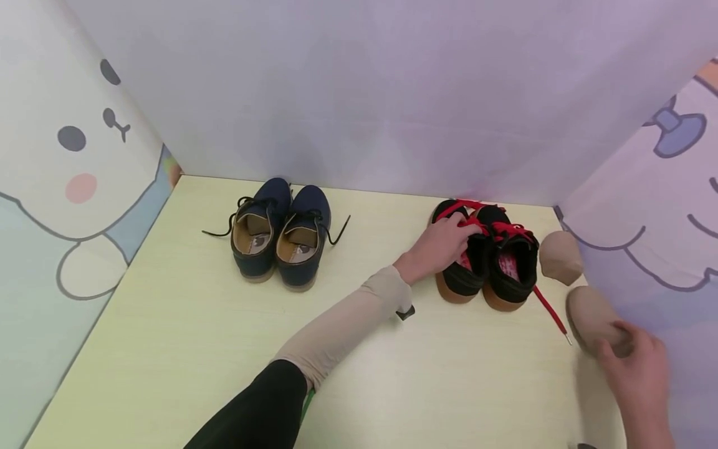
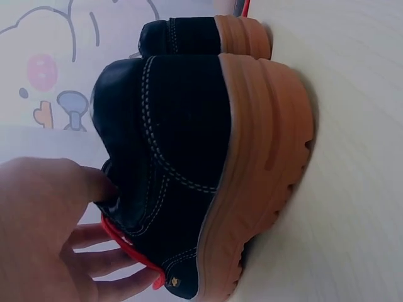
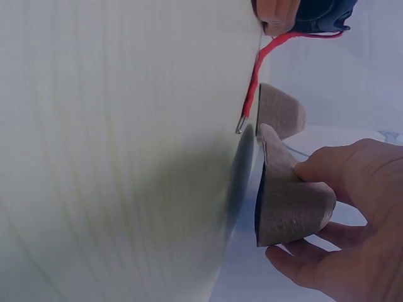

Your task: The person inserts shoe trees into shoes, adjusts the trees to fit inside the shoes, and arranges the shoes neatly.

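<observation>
A pair of black shoes with red laces and brown soles stands toward the back right. My left hand (image 1: 440,248) grips the left black shoe (image 2: 182,126) near its opening, the thumb at the collar and the fingers by the red lace (image 2: 129,248). At the right edge, my right hand (image 1: 639,368) holds a beige moulded shoe insert (image 3: 293,207) between thumb and fingers, with its shadow on the table beside it. A second beige insert (image 1: 561,257) rests just right of the right black shoe (image 1: 512,274).
Navy shoes (image 1: 303,249) with dark laces stand at the back left of the pale table (image 1: 196,362). One loose red lace end (image 1: 552,316) trails toward the right hand. A pale curtain (image 1: 359,93) hangs behind, with cartoon-printed cloth at both sides.
</observation>
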Motion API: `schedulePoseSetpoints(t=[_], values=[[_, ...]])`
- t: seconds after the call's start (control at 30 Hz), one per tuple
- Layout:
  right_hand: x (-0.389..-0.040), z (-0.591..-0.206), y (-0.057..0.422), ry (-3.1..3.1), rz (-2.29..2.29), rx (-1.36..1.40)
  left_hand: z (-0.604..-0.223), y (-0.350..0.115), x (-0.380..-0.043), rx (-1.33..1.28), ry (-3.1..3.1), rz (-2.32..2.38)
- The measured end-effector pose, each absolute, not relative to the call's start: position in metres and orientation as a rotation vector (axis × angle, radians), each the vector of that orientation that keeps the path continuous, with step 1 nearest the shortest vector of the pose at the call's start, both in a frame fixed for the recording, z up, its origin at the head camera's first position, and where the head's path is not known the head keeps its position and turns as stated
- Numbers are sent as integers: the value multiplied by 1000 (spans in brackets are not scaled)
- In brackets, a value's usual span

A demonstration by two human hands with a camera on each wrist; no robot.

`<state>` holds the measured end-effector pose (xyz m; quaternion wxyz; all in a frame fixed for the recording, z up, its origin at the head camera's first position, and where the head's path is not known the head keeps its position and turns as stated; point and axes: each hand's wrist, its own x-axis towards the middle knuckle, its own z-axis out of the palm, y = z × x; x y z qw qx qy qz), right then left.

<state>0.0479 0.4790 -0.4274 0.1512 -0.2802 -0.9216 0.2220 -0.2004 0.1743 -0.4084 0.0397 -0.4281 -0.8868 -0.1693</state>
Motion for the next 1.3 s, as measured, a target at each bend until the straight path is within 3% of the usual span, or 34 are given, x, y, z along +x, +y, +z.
schedulePoseSetpoints(t=[0.73,1.3], values=[[51,-396,436,-2345,663,-862,-402,171,-217,-1413,-2688,-614],[43,-367,397,-2105,744,-552,-399,174,-219,-1379,-2687,-541]])
